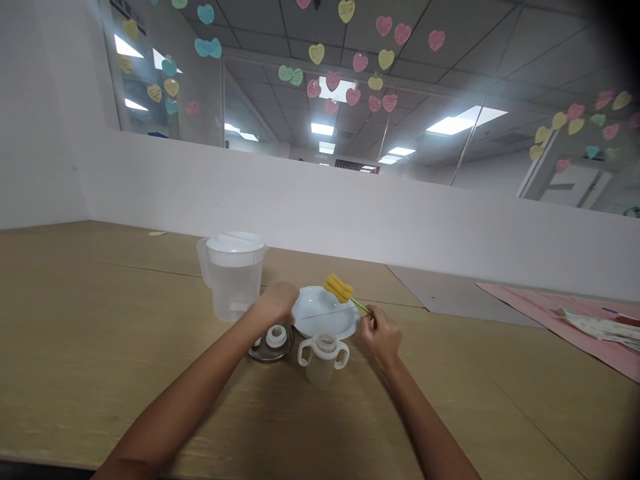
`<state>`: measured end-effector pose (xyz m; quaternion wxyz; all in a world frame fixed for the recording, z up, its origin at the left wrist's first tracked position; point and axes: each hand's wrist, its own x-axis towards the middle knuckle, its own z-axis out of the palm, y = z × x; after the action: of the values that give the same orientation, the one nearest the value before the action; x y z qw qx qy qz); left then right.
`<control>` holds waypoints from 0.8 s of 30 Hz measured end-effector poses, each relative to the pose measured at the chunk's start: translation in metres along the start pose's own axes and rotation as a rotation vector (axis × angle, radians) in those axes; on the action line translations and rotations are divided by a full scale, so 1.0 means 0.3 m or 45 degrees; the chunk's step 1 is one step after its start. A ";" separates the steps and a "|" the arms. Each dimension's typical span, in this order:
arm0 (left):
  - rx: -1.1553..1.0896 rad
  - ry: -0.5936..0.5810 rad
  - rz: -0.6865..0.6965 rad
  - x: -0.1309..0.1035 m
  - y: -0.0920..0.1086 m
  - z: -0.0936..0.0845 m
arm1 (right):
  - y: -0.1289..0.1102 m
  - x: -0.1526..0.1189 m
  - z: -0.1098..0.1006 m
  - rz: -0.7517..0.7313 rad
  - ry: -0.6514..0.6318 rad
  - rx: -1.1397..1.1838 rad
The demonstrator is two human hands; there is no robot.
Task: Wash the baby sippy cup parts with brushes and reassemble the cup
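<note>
My right hand [383, 335] is closed round the green handle of a brush with a yellow sponge head [339, 288], held over a white bowl [320, 329]. My left hand [280, 301] is between the pitcher and the bowl, above a small metal tray [270, 355]; its fingers are blurred. On that tray sits a white ring-shaped part [277, 336], with another white piece partly hidden by my left wrist. A clear baby bottle with two white handles [323, 360] stands upright and open-topped in front of the bowl.
A lidded clear pitcher [235, 280] with liquid stands behind my left forearm. At the right, a pink sheet [540, 310] bears a packet [595, 327] and a pen. A pale flat piece [157, 233] lies at the back left. A white wall [320, 207] rises behind the table.
</note>
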<state>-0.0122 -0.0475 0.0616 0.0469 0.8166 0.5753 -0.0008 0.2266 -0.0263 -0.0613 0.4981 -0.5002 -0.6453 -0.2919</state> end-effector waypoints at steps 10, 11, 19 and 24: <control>-0.015 -0.075 0.643 -0.098 0.179 0.067 | -0.011 0.010 0.000 0.177 -0.090 0.135; 0.001 -0.074 0.650 -0.088 0.181 0.080 | -0.012 0.011 0.000 0.187 -0.093 0.134; -0.634 0.036 0.630 -0.044 0.103 -0.021 | -0.022 0.023 -0.021 0.412 -0.003 0.287; -1.028 0.414 0.552 0.023 0.036 -0.031 | -0.026 0.038 -0.029 0.733 0.196 0.680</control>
<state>-0.0001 -0.0439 0.0714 0.2684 0.8237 0.3464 0.3598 0.2223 -0.0323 -0.0467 0.7189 -0.4901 -0.4929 0.0010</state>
